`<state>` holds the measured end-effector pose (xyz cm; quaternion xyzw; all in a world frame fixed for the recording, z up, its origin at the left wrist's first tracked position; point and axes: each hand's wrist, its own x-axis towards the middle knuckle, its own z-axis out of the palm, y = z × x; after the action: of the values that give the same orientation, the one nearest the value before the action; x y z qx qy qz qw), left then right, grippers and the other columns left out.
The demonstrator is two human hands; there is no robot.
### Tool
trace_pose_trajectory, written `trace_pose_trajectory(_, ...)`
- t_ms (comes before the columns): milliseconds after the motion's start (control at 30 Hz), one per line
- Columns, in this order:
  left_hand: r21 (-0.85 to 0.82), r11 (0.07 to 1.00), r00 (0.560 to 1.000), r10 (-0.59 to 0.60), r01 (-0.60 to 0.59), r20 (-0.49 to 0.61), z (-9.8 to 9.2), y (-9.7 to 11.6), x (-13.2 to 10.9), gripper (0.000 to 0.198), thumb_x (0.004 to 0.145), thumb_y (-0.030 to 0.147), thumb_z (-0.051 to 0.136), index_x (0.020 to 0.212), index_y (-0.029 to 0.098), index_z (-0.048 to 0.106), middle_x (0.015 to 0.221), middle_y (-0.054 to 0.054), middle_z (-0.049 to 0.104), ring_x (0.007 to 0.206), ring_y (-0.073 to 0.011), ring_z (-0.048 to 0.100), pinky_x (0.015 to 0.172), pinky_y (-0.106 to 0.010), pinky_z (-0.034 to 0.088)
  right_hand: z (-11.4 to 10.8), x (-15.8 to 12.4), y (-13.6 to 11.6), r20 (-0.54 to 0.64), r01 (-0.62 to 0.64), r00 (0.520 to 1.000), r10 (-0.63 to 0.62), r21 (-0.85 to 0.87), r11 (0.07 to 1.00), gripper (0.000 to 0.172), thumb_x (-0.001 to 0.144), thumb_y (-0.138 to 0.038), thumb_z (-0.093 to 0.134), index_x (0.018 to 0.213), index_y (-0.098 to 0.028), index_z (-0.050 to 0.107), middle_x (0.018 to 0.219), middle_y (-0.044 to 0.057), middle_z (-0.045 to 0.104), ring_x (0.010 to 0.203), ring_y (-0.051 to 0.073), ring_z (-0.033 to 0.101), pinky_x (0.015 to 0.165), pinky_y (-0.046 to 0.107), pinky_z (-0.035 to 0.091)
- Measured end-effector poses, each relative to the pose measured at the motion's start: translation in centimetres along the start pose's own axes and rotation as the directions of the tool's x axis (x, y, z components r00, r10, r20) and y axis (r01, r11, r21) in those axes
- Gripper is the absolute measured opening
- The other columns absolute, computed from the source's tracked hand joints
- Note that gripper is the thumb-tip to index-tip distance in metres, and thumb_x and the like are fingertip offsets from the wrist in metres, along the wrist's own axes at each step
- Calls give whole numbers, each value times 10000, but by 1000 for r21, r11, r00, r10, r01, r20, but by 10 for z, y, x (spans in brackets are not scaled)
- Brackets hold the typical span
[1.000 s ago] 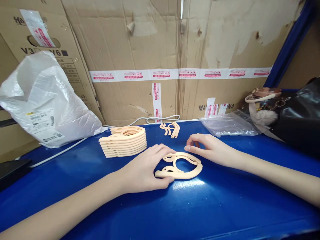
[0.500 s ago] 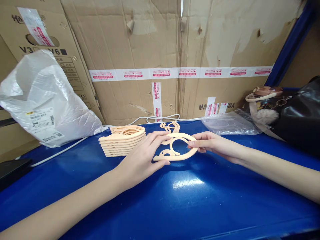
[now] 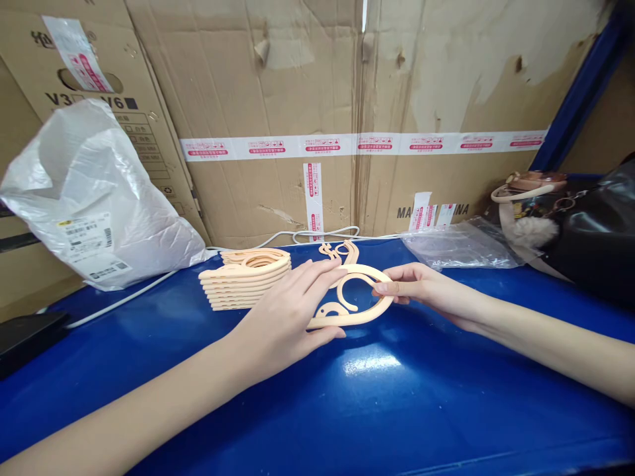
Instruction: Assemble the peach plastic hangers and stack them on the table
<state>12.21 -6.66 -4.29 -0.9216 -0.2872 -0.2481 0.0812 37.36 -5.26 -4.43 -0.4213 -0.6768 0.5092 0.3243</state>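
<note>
A peach plastic folding hanger, folded into a rounded loop with its curled hook inside, is held between both hands above the blue tabletop. My left hand wraps over its left end, fingers across the far side and thumb along the near edge, hiding that tip. At the rounded right end, my right hand pinches the rim between thumb and fingers. A neat stack of matching folded hangers sits left of my left hand, partly covered by it. Behind the held hanger lie more peach hanger pieces, partly hidden.
Large cardboard boxes stand along the back of the blue table. A white plastic parcel bag leans at the left, near a dark flat object and a white cable. Clear plastic wrap and a black bag lie right.
My left hand has slid slightly right along the folding hanger and now covers its left tip. The hanger has tilted a little; my right hand keeps its pinch. The view has shifted slightly.
</note>
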Motion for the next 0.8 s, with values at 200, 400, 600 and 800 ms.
trace_pose_trajectory(200,22,999,1000,27,-28,6,0,0,-2,625,848,328,663,1365,202,335,1440,-119,432,1315,-272,419,1106,-470,333,1,0,0,-7,-1,1000,1,-25,1000,297,735,-441,711,689,-162,620,625,-44,454,601,105,332,574,266,247)
trace_pose_trajectory(400,12,1000,1000,6,-6,6,1,-1,-3,609,862,292,645,1376,221,328,1434,-101,441,1318,-267,412,1086,-455,366,0,0,-1,7,-4,1000,4,-21,1000,288,751,-441,704,724,-159,658,642,-31,468,609,108,338,567,262,252)
trace_pose_trajectory(600,10,1000,1000,1,-1,7,-1,-2,0,632,835,268,676,1363,208,336,1415,-113,463,1303,-270,431,1067,-449,394,-1,1,0,16,-5,1000,5,22,1000,283,749,-441,715,734,-161,681,652,-22,505,613,110,348,561,262,259)
trace_pose_trajectory(800,31,999,1000,17,-17,12,-3,-2,2,618,836,227,660,1359,186,333,1400,-115,478,1290,-253,443,1059,-424,407,0,3,3,18,-1,1000,0,37,999,256,774,-412,700,746,-158,690,663,-17,503,625,112,340,565,261,249)
